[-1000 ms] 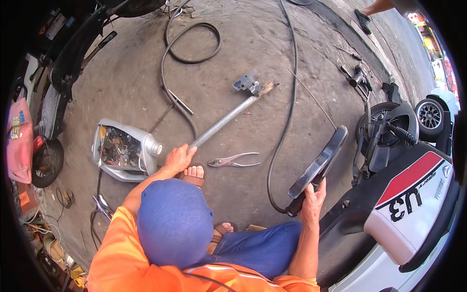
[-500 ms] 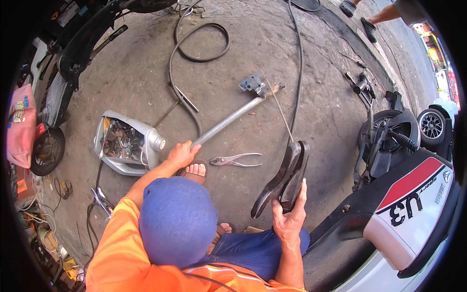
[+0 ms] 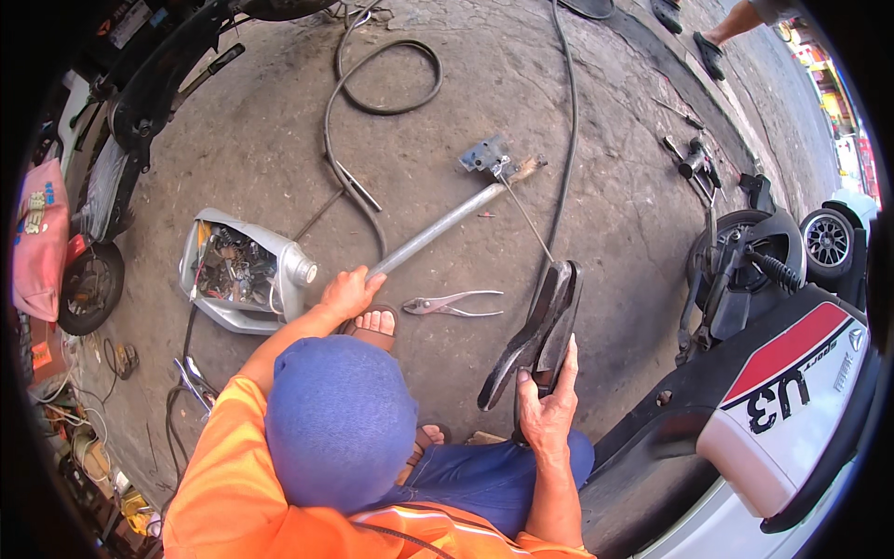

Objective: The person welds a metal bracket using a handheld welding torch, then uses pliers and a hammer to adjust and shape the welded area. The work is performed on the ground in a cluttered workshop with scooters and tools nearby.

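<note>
My left hand point(image 3: 346, 291) grips the lower end of a silver metal tube point(image 3: 433, 233). Its far end has a blue-grey metal bracket point(image 3: 482, 154) and a rusty tip. My right hand point(image 3: 549, 410) is closed around a black hand-held piece point(image 3: 535, 331), likely a welding shield with an electrode holder; a thin rod point(image 3: 526, 219) runs from it to the bracket, apparently touching it. Pliers point(image 3: 453, 303) lie by my sandalled foot. An open silver plastic container point(image 3: 200, 303) full of small metal parts stands left of my left arm.
Loose cables point(image 3: 389, 110) snake over the concrete floor point(image 3: 242, 158). At the right are a scooter body panel point(image 3: 782, 391), wheels point(image 3: 826, 240) and tools point(image 3: 694, 158). A dark scooter frame point(image 3: 135, 121) and pink bag point(image 3: 39, 261) are left. Another person's leg point(image 3: 738, 23) shows at top right.
My right hand has moved left and turned the black piece more upright; the rod's tip has come down to the bracket. My left hand still grips the tube.
</note>
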A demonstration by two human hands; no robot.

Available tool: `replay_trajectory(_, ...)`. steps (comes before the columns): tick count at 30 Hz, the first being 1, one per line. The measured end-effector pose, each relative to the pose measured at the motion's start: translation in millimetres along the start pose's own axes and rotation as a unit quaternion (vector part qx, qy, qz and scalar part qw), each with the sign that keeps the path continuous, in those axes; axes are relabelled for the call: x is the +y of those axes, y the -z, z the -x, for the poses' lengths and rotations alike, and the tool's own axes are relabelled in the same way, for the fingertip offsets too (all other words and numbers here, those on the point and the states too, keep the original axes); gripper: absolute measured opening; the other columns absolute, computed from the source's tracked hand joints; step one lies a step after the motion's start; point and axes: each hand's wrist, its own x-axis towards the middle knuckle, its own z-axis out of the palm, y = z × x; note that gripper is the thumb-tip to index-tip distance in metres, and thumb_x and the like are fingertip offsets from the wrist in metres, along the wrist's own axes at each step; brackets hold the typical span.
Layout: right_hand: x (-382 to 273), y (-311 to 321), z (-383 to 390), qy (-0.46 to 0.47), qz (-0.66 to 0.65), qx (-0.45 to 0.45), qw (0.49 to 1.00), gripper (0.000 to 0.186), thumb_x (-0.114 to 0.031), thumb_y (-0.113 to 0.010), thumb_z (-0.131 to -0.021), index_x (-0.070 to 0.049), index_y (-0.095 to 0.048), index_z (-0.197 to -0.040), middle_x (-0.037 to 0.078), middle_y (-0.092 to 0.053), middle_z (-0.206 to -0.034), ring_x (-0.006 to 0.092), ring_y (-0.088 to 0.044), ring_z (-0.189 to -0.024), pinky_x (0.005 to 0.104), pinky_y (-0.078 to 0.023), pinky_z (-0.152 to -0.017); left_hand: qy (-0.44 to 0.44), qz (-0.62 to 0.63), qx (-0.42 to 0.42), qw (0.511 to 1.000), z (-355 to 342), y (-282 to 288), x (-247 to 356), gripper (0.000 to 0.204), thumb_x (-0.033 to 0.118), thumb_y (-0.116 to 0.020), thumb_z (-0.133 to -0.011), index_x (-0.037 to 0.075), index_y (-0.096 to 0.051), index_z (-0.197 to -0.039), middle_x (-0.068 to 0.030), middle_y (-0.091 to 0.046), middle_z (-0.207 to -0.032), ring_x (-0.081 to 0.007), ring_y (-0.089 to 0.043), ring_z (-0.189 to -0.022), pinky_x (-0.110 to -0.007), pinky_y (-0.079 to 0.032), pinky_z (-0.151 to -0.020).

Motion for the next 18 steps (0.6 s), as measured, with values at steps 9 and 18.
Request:
replay_trajectory(9, 0.0, -2.8, -5.1, 0.036, 0.046, -0.003, 0.998, 0.079, -0.005, -0.066, -0.083, -0.004, -0.023, -0.149, 0.015, -0.068, -0.094, 0.0238, -0.067, -0.083, 0.0315, -0.051, -0.078, -0.004, -0.003, 0.005, 1.0, 1.0, 1.1, 0.5, 0.051, 0.052, -0.051, -0.093, 0.002, -0.06, -0.097, -0.0297, -0.066, -0.088, -0.0486, -0.064, -0.086, -0.056, -0.052, -0.073)
replay_trajectory(18, 6.8, -3.6, -9.7, 0.053, 0.042, 0.003, 0.998, 0.079, -0.005, -0.066, -0.082, -0.005, -0.024, -0.15, 0.014, -0.069, -0.094, 0.022, -0.067, -0.083, 0.0311, -0.051, -0.077, -0.018, 0.01, 0.012, 1.0, 2.0, 0.8, 1.2, 0.049, 0.049, -0.05, -0.095, 0.001, -0.057, -0.095, -0.0324, -0.064, -0.087, -0.0518, -0.061, -0.086, -0.058, -0.05, -0.072)
